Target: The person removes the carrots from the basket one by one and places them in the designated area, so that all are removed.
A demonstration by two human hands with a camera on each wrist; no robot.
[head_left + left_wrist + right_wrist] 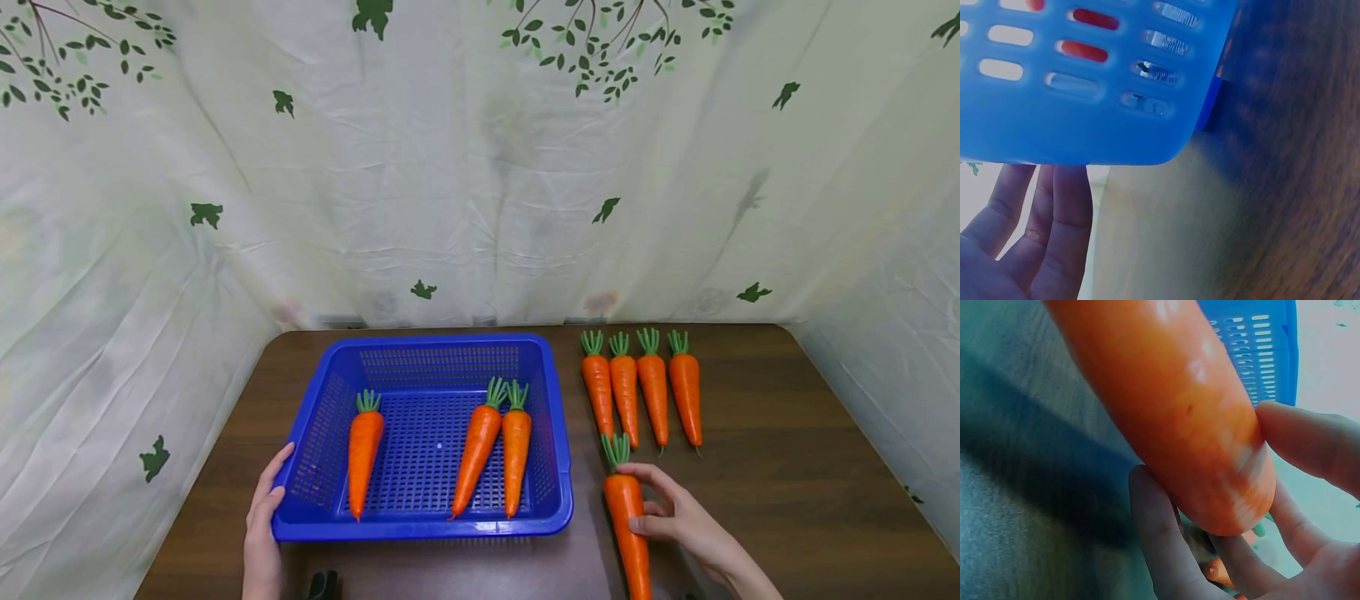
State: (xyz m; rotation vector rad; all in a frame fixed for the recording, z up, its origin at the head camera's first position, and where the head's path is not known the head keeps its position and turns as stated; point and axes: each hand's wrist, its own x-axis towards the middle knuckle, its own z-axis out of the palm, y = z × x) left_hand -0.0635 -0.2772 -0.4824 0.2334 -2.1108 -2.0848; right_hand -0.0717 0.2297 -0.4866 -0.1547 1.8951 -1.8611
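Observation:
My right hand (678, 517) pinches an orange carrot (627, 525) with green stems, thumb on one side and fingers on the other. In the right wrist view the same carrot (1172, 412) fills much of the picture, slanting, its shadow on the table beside it. At the blue plastic basket's (420, 531) left side, my left hand (264, 521) touches the rim with fairly straight fingers. The left wrist view has those fingers (1063, 231) reaching the basket's edge, their tips hidden behind it. Inside the basket lie three carrots, one left (365, 454) and two right (477, 450) (516, 458).
Several more carrots (652, 392) lie in a row on the brown wooden table (780, 467), right of the basket. A small black object (323, 585) shows at the front edge. Behind the table hangs a pale curtain (465, 167) with a leaf pattern.

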